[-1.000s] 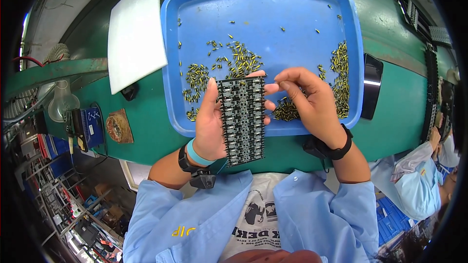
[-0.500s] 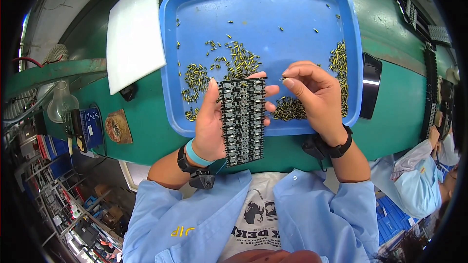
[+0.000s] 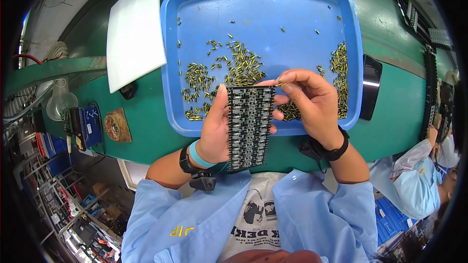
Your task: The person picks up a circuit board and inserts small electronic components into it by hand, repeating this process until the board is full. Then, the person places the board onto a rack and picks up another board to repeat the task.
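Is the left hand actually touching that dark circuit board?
Touching. The head view shows the left hand holding the dark circuit board, thumb beside its left edge, fingers passing behind it and showing past its right edge.

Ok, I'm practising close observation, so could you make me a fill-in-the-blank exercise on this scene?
The right hand pinches a small component near the circuit-board panel held in the ____.
The tray is coloured ____.
The glossy black slab lies beside the tray's ____ edge.

Missing words: left hand; blue; right.
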The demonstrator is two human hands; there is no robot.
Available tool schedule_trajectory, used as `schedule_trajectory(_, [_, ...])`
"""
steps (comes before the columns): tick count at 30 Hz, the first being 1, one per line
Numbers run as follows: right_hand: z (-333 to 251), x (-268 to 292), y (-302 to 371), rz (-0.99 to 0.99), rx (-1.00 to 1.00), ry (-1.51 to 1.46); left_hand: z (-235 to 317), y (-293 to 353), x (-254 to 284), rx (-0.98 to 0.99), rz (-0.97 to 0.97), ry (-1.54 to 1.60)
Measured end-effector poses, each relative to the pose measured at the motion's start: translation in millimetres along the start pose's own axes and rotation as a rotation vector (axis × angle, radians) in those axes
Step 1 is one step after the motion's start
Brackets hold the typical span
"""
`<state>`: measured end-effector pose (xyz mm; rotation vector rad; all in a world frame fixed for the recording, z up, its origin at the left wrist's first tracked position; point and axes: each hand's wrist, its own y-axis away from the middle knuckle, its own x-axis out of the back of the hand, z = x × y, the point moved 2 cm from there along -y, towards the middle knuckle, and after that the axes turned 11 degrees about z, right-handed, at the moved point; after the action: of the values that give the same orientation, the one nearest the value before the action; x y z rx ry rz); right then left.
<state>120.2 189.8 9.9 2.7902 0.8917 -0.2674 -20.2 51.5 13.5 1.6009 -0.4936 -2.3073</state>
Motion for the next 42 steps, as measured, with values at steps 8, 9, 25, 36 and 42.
schedule_trajectory(8, [-20, -8, -1, -0.158, 0.627, 0.510, -4, 4, 4, 0.021, -0.063, -0.001])
schedule_trajectory(9, [-17, -9, -1, -0.161, 0.622, 0.509, -4, 4, 4, 0.022, -0.058, 0.003])
schedule_trajectory(25, [-9, -20, 8, -0.134, 0.621, 0.463, -10, 6, 2, -0.031, 0.010, -0.156])
schedule_trajectory(36, [-6, -20, 10, -0.097, 0.630, 0.421, -11, 8, 4, -0.009, 0.046, -0.173])
schedule_trajectory(42, [-6, -18, 10, -0.106, 0.653, 0.479, -10, 8, 2, -0.011, 0.063, -0.155])
